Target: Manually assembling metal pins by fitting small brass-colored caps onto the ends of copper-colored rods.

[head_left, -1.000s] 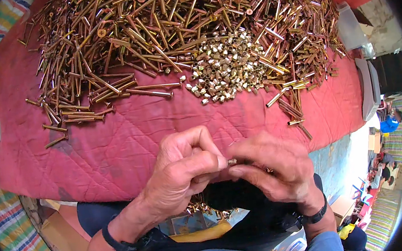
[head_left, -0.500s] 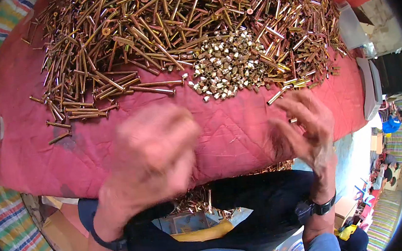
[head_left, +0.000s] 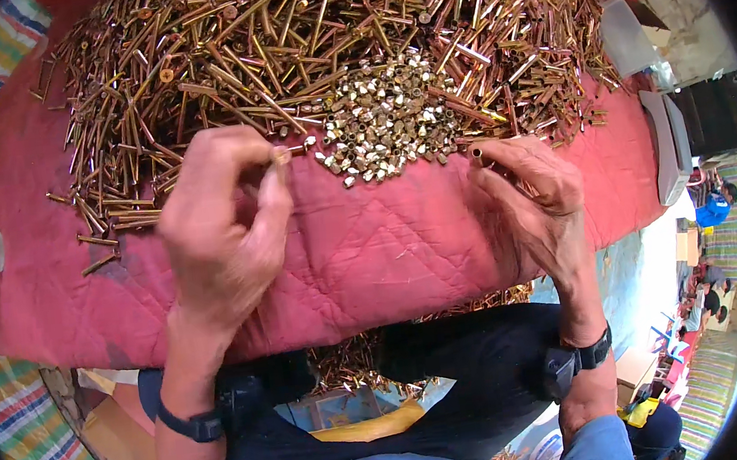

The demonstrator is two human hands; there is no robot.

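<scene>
My left hand (head_left: 228, 222), a little smeared by motion, pinches a flat-headed bolt (head_left: 282, 155) between thumb and forefinger at the left edge of a heap of small cone-shaped metal nuts (head_left: 384, 125). The bolt's shank points right, toward the nuts. On the other side of that heap, my right hand (head_left: 533, 190) is closed round a thin metal sleeve (head_left: 476, 154), its round open end showing at the fingertips. Behind both hands lies a large pile of long brassy bolts (head_left: 189, 60), with hollow sleeves (head_left: 540, 68) toward the right.
Everything lies on a red quilted cloth (head_left: 372, 265) over a rounded surface above my knees. More metal pieces (head_left: 346, 362) lie below, between my legs. A clear plastic tub (head_left: 626, 32) stands at the right edge. People (head_left: 715, 207) sit farther off at the right.
My left hand has moved up and left to the edge of the nuts, and a bolt now shows in its fingers. My right hand has drawn a sleeve from the pile's edge, its fingers closing.
</scene>
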